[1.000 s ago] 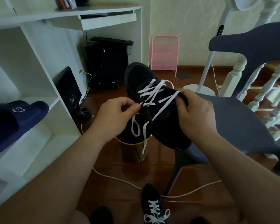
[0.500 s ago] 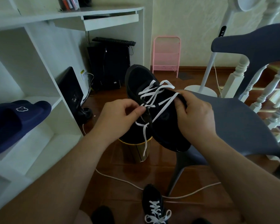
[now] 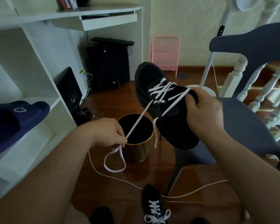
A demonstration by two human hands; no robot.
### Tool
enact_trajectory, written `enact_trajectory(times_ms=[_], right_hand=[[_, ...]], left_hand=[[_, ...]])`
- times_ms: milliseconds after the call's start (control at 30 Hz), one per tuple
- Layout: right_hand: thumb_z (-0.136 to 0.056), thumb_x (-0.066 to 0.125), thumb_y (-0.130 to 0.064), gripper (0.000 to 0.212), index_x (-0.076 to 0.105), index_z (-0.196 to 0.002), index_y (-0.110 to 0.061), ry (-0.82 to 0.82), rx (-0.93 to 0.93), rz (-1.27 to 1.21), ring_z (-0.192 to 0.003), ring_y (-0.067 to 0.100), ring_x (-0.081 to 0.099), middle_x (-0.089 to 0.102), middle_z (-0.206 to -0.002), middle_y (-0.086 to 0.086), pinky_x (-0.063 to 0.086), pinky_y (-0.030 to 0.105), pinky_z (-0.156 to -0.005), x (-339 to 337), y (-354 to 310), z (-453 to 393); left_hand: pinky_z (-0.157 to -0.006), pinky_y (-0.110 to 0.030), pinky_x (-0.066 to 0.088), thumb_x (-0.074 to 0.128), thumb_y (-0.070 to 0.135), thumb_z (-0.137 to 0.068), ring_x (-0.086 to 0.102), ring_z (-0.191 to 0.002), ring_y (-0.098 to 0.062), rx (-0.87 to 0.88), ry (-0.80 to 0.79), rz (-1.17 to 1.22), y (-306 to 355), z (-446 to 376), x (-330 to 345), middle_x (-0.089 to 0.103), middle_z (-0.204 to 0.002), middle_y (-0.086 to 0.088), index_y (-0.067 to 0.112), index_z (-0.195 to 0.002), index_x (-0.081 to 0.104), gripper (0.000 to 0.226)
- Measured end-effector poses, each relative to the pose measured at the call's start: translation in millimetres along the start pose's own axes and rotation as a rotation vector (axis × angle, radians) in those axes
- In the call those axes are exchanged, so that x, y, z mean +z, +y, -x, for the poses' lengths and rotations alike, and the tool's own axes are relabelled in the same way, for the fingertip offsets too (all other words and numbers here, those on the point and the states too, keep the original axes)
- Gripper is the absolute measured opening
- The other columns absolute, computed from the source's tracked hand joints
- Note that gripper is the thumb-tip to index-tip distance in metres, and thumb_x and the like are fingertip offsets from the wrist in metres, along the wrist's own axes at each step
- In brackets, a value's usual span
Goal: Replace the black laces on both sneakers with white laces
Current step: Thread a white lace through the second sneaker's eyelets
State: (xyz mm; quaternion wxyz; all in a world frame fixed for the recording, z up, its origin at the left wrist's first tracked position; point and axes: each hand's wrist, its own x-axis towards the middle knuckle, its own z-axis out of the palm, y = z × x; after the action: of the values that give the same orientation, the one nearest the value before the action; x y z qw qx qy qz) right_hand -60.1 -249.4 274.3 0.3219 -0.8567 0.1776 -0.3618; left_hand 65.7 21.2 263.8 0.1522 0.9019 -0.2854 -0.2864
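A black sneaker (image 3: 149, 81) is held up in mid-air, toe pointing away, with a white lace (image 3: 138, 119) threaded through its eyelets. My right hand (image 3: 202, 115) grips the sneaker at its tongue and collar, pinning one lace strand. My left hand (image 3: 107, 133) pinches the other lace end, stretched taut down and left from the shoe, with a loose loop hanging below the fingers. A second black sneaker (image 3: 152, 202) with tied white laces stands on the floor at the bottom.
A gold-rimmed bin (image 3: 141, 152) stands on the wood floor under the lace. A grey chair (image 3: 242, 123) is at the right, white shelves (image 3: 39, 113) with a navy slide (image 3: 14, 122) at the left. A white cable (image 3: 116, 178) runs across the floor.
My left hand has pulled the lace end away from the shoe, down and to the left, drawing it taut. My right hand still holds the sneaker.
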Motion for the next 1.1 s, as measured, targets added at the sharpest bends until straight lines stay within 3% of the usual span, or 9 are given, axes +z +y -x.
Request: enact_trajectory(times_ms=[100, 167, 267, 333, 433, 533, 667, 833, 1100], right_hand=[[-0.106, 0.048, -0.041, 0.024, 0.067, -0.12, -0.036, -0.031, -0.001, -0.028, -0.08, -0.005, 0.055, 0.056, -0.084, -0.03, 0.042, 0.018, -0.072, 2.2, -0.9, 0.6], [-0.105, 0.051, -0.042, 0.023, 0.068, -0.119, -0.038, -0.066, 0.017, -0.071, -0.083, -0.015, 0.055, 0.059, -0.086, -0.033, 0.04, 0.014, -0.071, 2.6, -1.1, -2.4], [-0.103, 0.058, -0.037, 0.019, 0.073, -0.114, -0.036, -0.236, 0.175, -0.331, -0.092, 0.0, 0.069, 0.074, -0.095, -0.018, 0.056, 0.025, -0.078, 4.9, -2.5, -3.6], [-0.104, 0.06, -0.028, 0.018, 0.077, -0.112, -0.03, -0.383, 0.32, -0.533, -0.092, 0.011, 0.076, 0.079, -0.099, -0.008, 0.064, 0.033, -0.077, 7.7, -6.4, 0.2], [-0.105, 0.059, -0.02, 0.02, 0.078, -0.11, -0.025, -0.517, 0.42, -0.681, -0.091, 0.021, 0.078, 0.08, -0.1, 0.002, 0.064, 0.031, -0.07, 11.5, -12.5, 5.6], [-0.104, 0.06, -0.016, 0.02, 0.077, -0.109, -0.025, -0.564, 0.437, -0.725, -0.094, 0.023, 0.077, 0.079, -0.102, 0.005, 0.063, 0.032, -0.073, 15.1, -17.1, 9.2], [-0.105, 0.057, -0.014, 0.022, 0.075, -0.114, -0.022, -0.629, 0.425, -0.765, -0.095, 0.022, 0.077, 0.078, -0.104, 0.008, 0.062, 0.027, -0.074, 15.3, -22.0, 12.7], [-0.106, 0.055, -0.015, 0.024, 0.075, -0.116, -0.023, -0.657, 0.419, -0.77, -0.093, 0.019, 0.077, 0.079, -0.099, 0.005, 0.061, 0.024, -0.07, 13.0, -29.4, 15.8], [-0.107, 0.053, -0.016, 0.025, 0.074, -0.115, -0.028, -0.612, 0.281, -0.662, -0.097, 0.013, 0.075, 0.078, -0.103, -0.003, 0.063, 0.03, -0.081, 13.0, -34.1, 18.2]], left_hand=[[-0.062, -0.02, 0.049, 0.07, 0.062, -0.093, 0.067, -0.066, 0.002, -0.042, 0.158, 0.009, 0.0, 0.1, -1.5, 0.078, -0.081, 0.012, 0.035, -0.083, 0.082, 0.032], [-0.071, -0.024, 0.047, 0.069, 0.065, -0.092, 0.063, -0.079, 0.004, -0.039, 0.417, 0.058, 0.6, -2.2, -2.9, 0.071, -0.087, 0.019, 0.04, -0.09, 0.079, 0.027], [-0.068, -0.009, 0.042, 0.074, 0.042, -0.096, 0.059, -0.077, 0.008, 0.109, 0.933, 0.171, 13.2, -1.1, -5.0, 0.064, -0.084, 0.022, 0.042, -0.095, 0.071, 0.003], [-0.069, -0.004, 0.048, 0.07, 0.029, -0.099, 0.064, -0.084, 0.011, 0.249, 1.087, 0.305, 25.6, 0.5, -4.3, 0.068, -0.089, 0.018, 0.037, -0.107, 0.074, 0.012], [-0.077, -0.012, 0.057, 0.065, 0.022, -0.104, 0.071, -0.092, 0.003, 0.438, 1.007, 0.452, 47.7, 5.8, 4.4, 0.072, -0.105, 0.013, 0.039, -0.119, 0.072, 0.024], [-0.079, -0.009, 0.051, 0.07, 0.027, -0.101, 0.069, -0.095, 0.002, 0.522, 0.947, 0.389, 69.1, 10.8, 16.0, 0.072, -0.101, 0.02, 0.042, -0.12, 0.069, 0.025], [-0.081, -0.003, 0.046, 0.075, 0.029, -0.098, 0.066, -0.095, 0.011, 0.5, 0.943, 0.228, 81.2, 10.3, 23.9, 0.071, -0.091, 0.027, 0.033, -0.111, 0.078, 0.014], [-0.078, -0.008, 0.047, 0.072, 0.028, -0.098, 0.063, -0.085, 0.003, 0.435, 0.93, 0.072, 81.6, 6.9, 24.3, 0.071, -0.091, 0.02, 0.032, -0.104, 0.083, 0.013], [-0.081, -0.008, 0.051, 0.076, 0.026, -0.095, 0.067, -0.078, 0.007, 0.388, 1.035, 0.19, 85.8, 6.4, 25.9, 0.072, -0.08, 0.018, 0.026, -0.104, 0.083, 0.012]])
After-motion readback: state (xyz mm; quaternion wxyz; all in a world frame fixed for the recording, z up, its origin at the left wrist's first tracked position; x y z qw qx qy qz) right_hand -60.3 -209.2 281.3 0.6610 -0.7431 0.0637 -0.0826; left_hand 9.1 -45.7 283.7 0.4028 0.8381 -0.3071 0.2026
